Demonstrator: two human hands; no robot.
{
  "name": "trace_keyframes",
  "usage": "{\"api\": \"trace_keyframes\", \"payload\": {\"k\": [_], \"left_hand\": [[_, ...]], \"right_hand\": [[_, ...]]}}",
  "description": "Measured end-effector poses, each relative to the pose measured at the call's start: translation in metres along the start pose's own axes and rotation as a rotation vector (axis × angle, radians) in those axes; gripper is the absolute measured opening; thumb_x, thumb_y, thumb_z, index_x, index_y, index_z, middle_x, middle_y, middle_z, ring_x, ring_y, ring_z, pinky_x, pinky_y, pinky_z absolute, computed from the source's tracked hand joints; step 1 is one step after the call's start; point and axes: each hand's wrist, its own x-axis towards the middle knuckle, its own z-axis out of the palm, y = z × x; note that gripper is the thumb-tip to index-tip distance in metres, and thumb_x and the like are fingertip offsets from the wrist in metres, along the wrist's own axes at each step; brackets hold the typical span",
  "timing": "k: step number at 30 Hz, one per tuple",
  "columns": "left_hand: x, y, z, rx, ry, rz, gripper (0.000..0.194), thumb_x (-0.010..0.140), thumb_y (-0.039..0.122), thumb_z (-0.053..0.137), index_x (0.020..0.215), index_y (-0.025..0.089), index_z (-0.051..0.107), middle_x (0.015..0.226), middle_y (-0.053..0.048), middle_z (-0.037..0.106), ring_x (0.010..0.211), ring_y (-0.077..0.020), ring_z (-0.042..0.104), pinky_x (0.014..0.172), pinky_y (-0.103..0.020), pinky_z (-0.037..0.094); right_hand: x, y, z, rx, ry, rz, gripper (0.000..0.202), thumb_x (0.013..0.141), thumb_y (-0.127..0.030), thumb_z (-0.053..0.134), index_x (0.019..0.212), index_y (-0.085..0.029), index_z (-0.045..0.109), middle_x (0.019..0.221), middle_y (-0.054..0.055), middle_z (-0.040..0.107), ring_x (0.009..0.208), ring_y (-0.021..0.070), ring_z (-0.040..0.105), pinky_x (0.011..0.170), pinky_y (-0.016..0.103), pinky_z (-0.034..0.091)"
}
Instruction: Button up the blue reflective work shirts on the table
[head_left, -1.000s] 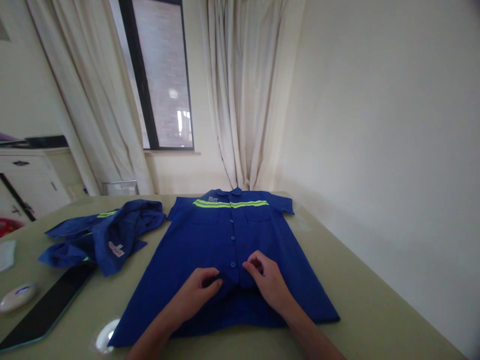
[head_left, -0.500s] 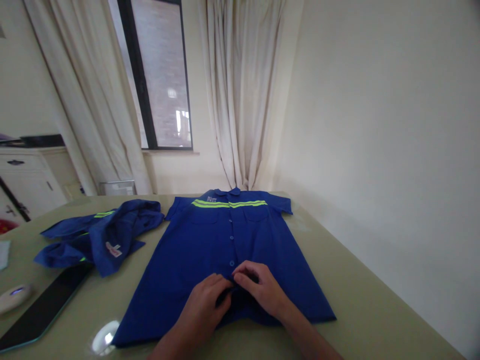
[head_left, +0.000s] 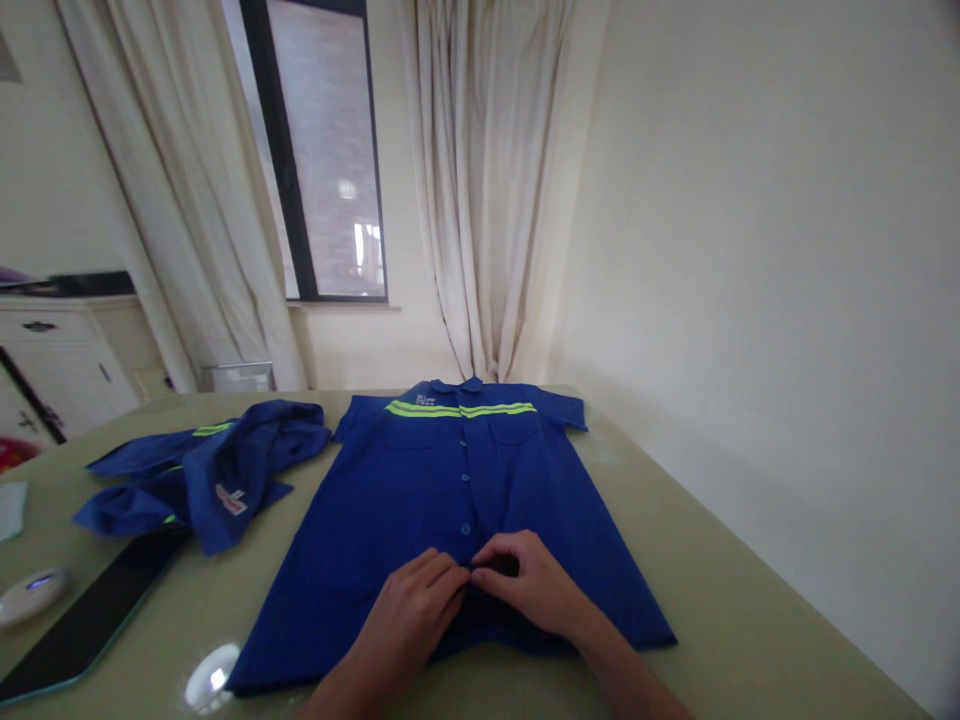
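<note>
Background: plain pale wall at right; dark-framed window between 2 cream curtains, 1 left and 1 right. White cabinet at far left. Surface: greenish table, glossy, with a bright reflection near the front.

Specimen: blue shirt, short-sleeved, lying spread front side up at the middle of the table, collar at the far end, hem toward the person. Yellow-green reflective stripes cross the chest; small pale lettering above them at left. 3 buttons visible in a line down the front.

Left hand: on the lower front, fingers curled, fingertips pinching the front edge near the hem; thumb mostly hidden. Right hand: thumb and index finger bent into a ring, tips brought together on the same edge, beside the left fingertips. Both hands sit below the lowest visible button. The hem between the forearms is lifted into a shallow arch. Whether a button is between the fingertips: cannot tell.

Left of specimen: 2nd blue garment, crumpled, partly over a dark flat panel. White rounded object just beside the panel.
</note>
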Motion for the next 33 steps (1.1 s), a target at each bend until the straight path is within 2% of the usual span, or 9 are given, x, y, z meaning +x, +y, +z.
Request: {"api": "trace_keyframes", "payload": {"k": [4, 9, 12, 17, 23, 29, 33], "left_hand": [[0.000, 0.000, -0.002, 0.059, -0.012, 0.044, 0.020, 0.098, 0.015, 0.052, 0.104, 0.026, 0.067, 0.091, -0.001, 0.072, 0.084, -0.0196, 0.066, 0.081, -0.032, 0.054], [-0.001, 0.002, -0.003, 0.115, 0.009, 0.075, 0.020, 0.098, 0.014, 0.052, 0.103, 0.027, 0.067, 0.088, -0.001, 0.071, 0.082, -0.0193, 0.065, 0.083, -0.033, 0.052], [-0.002, 0.004, -0.003, 0.151, -0.002, 0.081, 0.019, 0.098, 0.013, 0.053, 0.101, 0.026, 0.065, 0.091, -0.001, 0.070, 0.081, -0.0192, 0.064, 0.082, -0.033, 0.052], [-0.001, 0.004, -0.006, 0.154, -0.046, 0.116, 0.020, 0.097, 0.011, 0.053, 0.109, 0.025, 0.062, 0.107, -0.002, 0.071, 0.091, -0.0205, 0.066, 0.085, -0.034, 0.051], [-0.001, 0.005, -0.005, 0.191, -0.048, 0.134, 0.017, 0.093, 0.012, 0.061, 0.107, 0.022, 0.062, 0.101, -0.003, 0.071, 0.088, -0.0222, 0.066, 0.082, -0.036, 0.054], [-0.002, 0.006, 0.009, 0.106, 0.055, 0.078, 0.025, 0.090, 0.004, 0.058, 0.107, 0.022, 0.063, 0.101, -0.003, 0.071, 0.088, -0.0214, 0.068, 0.081, -0.034, 0.057], [-0.001, 0.004, 0.011, -0.099, 0.021, -0.071, 0.025, 0.090, 0.004, 0.057, 0.103, 0.024, 0.064, 0.098, -0.001, 0.071, 0.089, -0.0184, 0.068, 0.082, -0.029, 0.054]], "right_hand": [[0.002, 0.003, 0.003, -0.021, -0.003, -0.002, 0.023, 0.092, -0.035, 0.063, 0.081, -0.021, 0.076, 0.069, -0.002, 0.068, 0.067, 0.0160, 0.057, 0.062, 0.026, 0.038], [0.003, 0.006, 0.009, -0.027, 0.040, -0.033, 0.016, 0.089, -0.028, 0.064, 0.077, -0.019, 0.068, 0.077, -0.001, 0.065, 0.075, 0.0157, 0.058, 0.070, 0.026, 0.040], [0.003, 0.009, 0.011, -0.025, 0.022, -0.057, 0.014, 0.089, -0.026, 0.062, 0.076, -0.020, 0.065, 0.080, -0.001, 0.063, 0.078, 0.0160, 0.058, 0.073, 0.026, 0.041], [0.003, 0.010, 0.013, -0.023, 0.006, -0.074, 0.016, 0.091, -0.027, 0.060, 0.076, -0.020, 0.062, 0.080, -0.001, 0.062, 0.079, 0.0163, 0.057, 0.074, 0.027, 0.041], [0.003, 0.010, 0.017, -0.016, 0.043, -0.067, 0.019, 0.092, -0.029, 0.058, 0.076, -0.020, 0.061, 0.080, 0.000, 0.061, 0.080, 0.0171, 0.057, 0.076, 0.028, 0.041], [0.005, 0.014, 0.018, -0.027, 0.024, -0.061, 0.022, 0.093, -0.029, 0.057, 0.074, -0.019, 0.061, 0.078, 0.000, 0.062, 0.079, 0.0163, 0.057, 0.075, 0.027, 0.040], [0.001, 0.005, 0.015, -0.084, 0.004, -0.088, 0.034, 0.101, -0.033, 0.048, 0.072, -0.019, 0.060, 0.077, 0.000, 0.060, 0.076, 0.0151, 0.056, 0.073, 0.027, 0.040]]}}
